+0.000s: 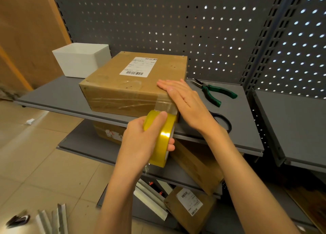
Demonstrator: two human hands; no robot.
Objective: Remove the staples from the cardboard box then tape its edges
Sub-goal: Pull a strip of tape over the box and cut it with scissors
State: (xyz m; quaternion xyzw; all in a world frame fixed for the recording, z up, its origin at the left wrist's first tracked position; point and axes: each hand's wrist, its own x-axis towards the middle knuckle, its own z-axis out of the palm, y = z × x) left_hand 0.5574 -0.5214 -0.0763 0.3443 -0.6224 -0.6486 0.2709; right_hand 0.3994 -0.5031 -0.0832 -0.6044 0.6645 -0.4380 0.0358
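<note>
Head view: a cardboard box [134,82] is set on a grey shelf [229,124]. A yellow tape roll [161,138] is gripped by the left hand [142,142]; fresh tape is pressed flat by the open-fingered right hand [183,96]. Pliers [214,92] are laid aside, so staples seem removed; taping is judged partly done.

Dim warm light, backlit pegboard [194,22], bowed edges.

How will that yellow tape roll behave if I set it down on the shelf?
The tape roll is round, so on its edge it would probably roll along the smooth shelf; flat, it should stay. Its glossy surface looks slippery, and the strip stuck to the cardboard box would likely tug it.
</note>
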